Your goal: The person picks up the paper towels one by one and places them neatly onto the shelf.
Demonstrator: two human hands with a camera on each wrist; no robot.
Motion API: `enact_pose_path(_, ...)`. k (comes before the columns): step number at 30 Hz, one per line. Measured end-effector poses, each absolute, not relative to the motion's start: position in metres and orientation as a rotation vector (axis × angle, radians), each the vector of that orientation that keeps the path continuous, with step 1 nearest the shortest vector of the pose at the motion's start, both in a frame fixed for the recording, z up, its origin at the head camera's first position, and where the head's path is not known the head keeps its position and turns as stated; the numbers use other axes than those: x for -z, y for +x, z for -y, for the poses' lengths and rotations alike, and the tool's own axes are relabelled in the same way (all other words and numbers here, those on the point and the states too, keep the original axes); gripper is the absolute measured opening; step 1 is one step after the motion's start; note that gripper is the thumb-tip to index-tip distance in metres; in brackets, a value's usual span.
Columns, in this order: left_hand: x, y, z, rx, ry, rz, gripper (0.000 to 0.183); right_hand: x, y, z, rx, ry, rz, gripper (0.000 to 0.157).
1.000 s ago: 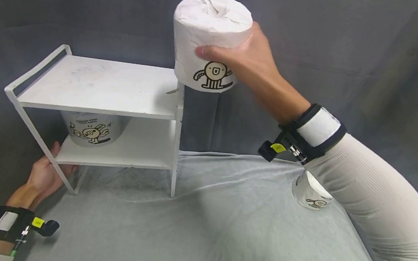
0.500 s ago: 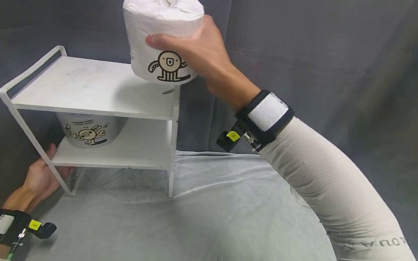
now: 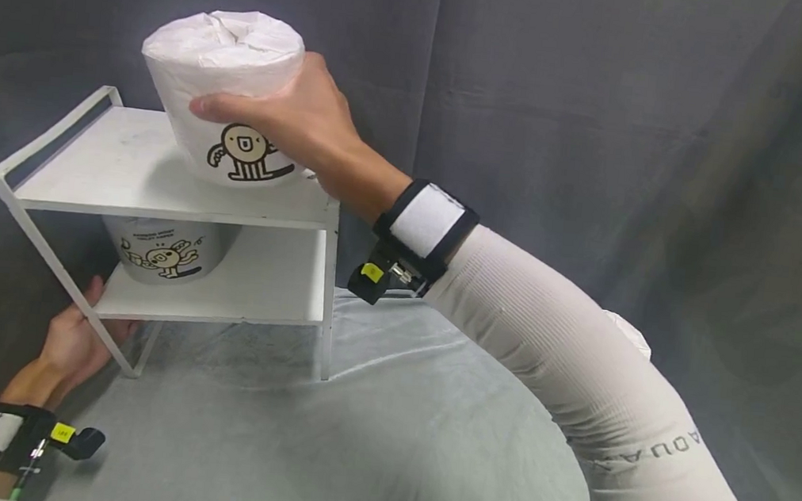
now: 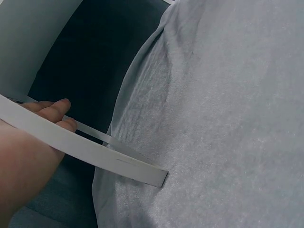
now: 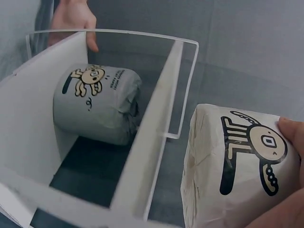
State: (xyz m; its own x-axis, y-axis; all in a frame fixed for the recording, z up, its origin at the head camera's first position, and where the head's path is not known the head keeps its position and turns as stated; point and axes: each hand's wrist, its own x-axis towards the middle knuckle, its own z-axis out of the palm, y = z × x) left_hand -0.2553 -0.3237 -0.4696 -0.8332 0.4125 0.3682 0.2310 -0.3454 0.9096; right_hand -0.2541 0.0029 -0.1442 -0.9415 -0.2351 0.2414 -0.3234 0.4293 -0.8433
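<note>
My right hand grips a wrapped toilet roll, thumb across the front above its printed cartoon figure. The roll is slightly tilted over the top board of a small white two-tier shelf; in the right wrist view a gap shows between roll and board. Another wrapped roll stands on the lower tier, its upper part hidden by the top board. At the shelf's lower left, my left hand holds the lower board's edge, thumb above and fingers beneath, partly behind the shelf's leg.
Grey cloth covers the tabletop beneath the shelf, and a dark grey curtain hangs behind. To the right, the top of another white roll shows past my right sleeve.
My right hand has carried the toilet roll leftward from beyond the shelf's right end to over the top board, lowering it lately. The left hand stays at the shelf's lower left.
</note>
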Motion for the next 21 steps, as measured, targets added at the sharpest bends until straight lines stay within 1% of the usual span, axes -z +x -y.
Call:
enact_pose_path(4,0.470,-0.256,0.325,-2.358,0.887,-1.662,0.058,0.155,-0.260,0.010,-1.497,0.483,2.614,0.061)
enact_pose_path(10,0.470,-0.253,0.326,-2.347,0.855,-1.700,0.057,0.169,-0.267,0.027,-1.491,0.410,2.633,0.062)
enact_pose_path(21,0.466,-0.252,0.324,-2.323,0.867,-1.740,0.058,0.172,-0.268,0.054,-1.472,0.355,2.622,0.065)
